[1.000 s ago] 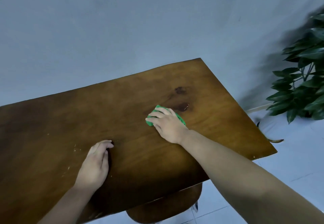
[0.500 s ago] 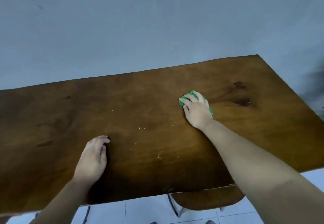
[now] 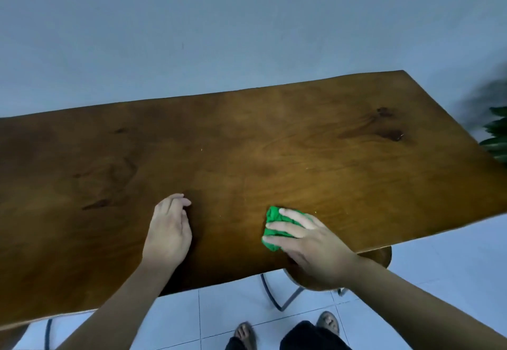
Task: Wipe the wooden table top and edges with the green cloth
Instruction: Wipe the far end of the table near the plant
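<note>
The green cloth [image 3: 275, 229] lies bunched on the wooden worktop [image 3: 301, 141], near its front edge and right of the middle. The right hand [image 3: 310, 240] presses down on it, fingers spread across the top and curled around the bundle, so most of the cloth shows only past the fingertips. The left hand [image 3: 168, 230] rests flat on the bare wood to the left, well apart from the cloth, fingers together and holding nothing. Below the front edge stands a stool [image 3: 378, 259] on the tiled floor [image 3: 219, 311].
</note>
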